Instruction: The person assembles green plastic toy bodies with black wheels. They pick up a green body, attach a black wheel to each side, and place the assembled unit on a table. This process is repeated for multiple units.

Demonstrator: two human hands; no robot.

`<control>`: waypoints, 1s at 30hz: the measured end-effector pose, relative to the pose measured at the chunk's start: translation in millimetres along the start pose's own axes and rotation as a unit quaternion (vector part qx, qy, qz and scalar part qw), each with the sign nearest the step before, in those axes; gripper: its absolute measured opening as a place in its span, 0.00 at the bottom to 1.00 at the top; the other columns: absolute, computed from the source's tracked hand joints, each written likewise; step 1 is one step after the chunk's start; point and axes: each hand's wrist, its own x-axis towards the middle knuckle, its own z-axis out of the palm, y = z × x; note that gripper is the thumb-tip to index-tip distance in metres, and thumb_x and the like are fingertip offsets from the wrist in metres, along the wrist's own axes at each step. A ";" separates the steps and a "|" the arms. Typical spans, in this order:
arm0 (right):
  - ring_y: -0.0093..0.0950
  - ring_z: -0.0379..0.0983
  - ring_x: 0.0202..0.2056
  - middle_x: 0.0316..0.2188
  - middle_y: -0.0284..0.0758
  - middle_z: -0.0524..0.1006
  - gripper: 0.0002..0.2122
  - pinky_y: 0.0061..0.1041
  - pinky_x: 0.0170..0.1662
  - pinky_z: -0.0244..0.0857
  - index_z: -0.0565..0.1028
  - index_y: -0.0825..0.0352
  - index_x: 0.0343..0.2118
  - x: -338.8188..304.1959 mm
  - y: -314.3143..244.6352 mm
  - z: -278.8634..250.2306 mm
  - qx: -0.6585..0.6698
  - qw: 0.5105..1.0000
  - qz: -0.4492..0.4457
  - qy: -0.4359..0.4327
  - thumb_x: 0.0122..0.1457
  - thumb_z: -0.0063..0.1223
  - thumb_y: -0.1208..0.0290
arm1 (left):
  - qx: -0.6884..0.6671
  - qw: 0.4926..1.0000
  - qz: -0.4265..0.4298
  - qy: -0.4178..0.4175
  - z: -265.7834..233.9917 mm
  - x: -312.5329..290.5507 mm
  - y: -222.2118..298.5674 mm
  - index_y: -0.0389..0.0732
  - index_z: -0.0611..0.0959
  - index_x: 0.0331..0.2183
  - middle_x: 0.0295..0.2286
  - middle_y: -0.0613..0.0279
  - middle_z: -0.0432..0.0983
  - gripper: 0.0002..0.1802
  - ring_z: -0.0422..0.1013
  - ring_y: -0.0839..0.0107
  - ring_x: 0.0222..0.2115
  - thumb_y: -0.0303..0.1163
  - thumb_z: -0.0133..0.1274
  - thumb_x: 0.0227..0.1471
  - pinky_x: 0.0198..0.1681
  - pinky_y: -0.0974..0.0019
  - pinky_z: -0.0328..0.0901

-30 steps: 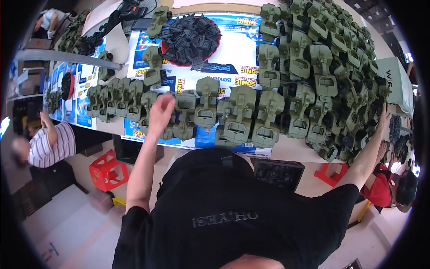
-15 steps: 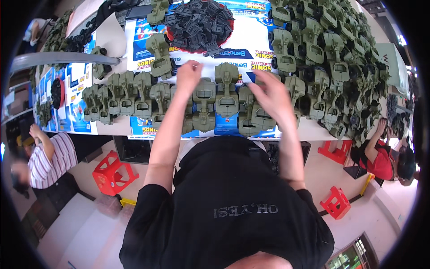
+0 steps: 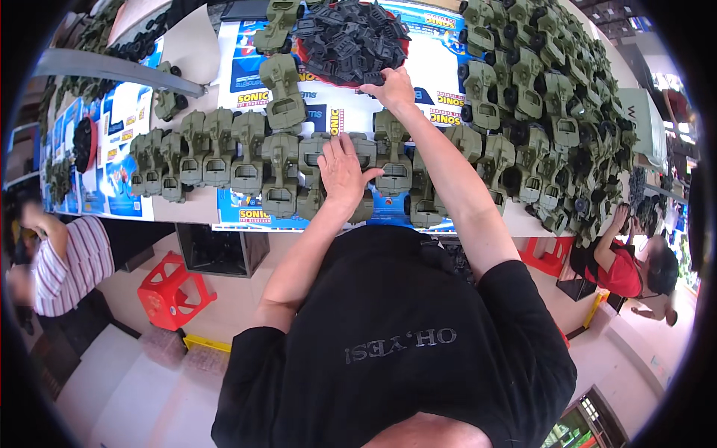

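Several olive-green toy vehicles (image 3: 280,190) with black wheels stand in a row along the near side of the table. My left hand (image 3: 342,172) lies over one vehicle in the row, fingers stretched and thumb out to the right, covering much of it. My right hand (image 3: 394,91) reaches to the near edge of a red basin (image 3: 302,58) heaped with black plastic parts (image 3: 351,41). Its thumb and fingertips are apart, against the parts and rim; I see no part lifted. Another olive vehicle (image 3: 393,153) stands upright between my left hand and right forearm.
Many more olive vehicles (image 3: 556,104) are stacked at the right. Printed blue and white sheets (image 3: 246,82) cover the table. A grey metal bar (image 3: 119,69) crosses at the left. A red stool (image 3: 175,291) stands on the floor. People sit at both sides (image 3: 71,261).
My right hand has gone from the vehicle row up to the basin. My left hand has come down and right onto a vehicle. The view has shifted slightly.
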 end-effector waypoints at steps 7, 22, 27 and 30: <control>0.26 0.70 0.24 0.23 0.31 0.74 0.12 0.25 0.28 0.63 0.73 0.67 0.24 -22.4 8.6 -39.2 0.329 0.944 -0.007 -0.030 0.46 0.62 0.65 | -0.095 0.995 -0.015 -0.022 -18.3 -9.0 -5.0 0.30 0.67 0.48 0.38 0.51 0.67 0.47 0.63 0.58 0.40 0.56 0.61 0.35 0.40 0.58 0.60; 0.33 0.65 0.47 0.48 0.38 0.69 0.29 0.33 0.48 0.59 0.67 0.65 0.50 -180.9 15.1 -179.2 0.184 0.905 -0.370 -0.105 0.41 0.64 0.68 | -0.721 0.644 -0.068 -0.249 -74.0 -26.1 30.1 0.36 0.80 0.33 0.23 0.62 0.77 0.10 0.68 0.81 0.21 0.33 0.55 0.52 0.26 0.77 0.62; 0.41 0.65 0.47 0.43 0.42 0.70 0.27 0.32 0.51 0.60 0.65 0.68 0.52 -187.4 23.6 -173.2 0.125 0.908 -0.359 -0.176 0.46 0.57 0.77 | -0.569 0.766 -0.086 -0.287 -69.5 -28.4 10.3 0.32 0.80 0.33 0.24 0.58 0.77 0.22 0.73 0.71 0.27 0.46 0.54 0.51 0.30 0.70 0.65; 0.41 0.65 0.46 0.43 0.43 0.70 0.25 0.33 0.50 0.60 0.65 0.68 0.52 -190.9 37.0 -169.4 0.158 0.943 -0.275 -0.107 0.48 0.55 0.77 | -0.220 0.971 -0.069 -0.057 -20.3 -30.7 -13.3 0.30 0.76 0.39 0.31 0.50 0.75 0.31 0.73 0.62 0.35 0.50 0.57 0.46 0.36 0.61 0.66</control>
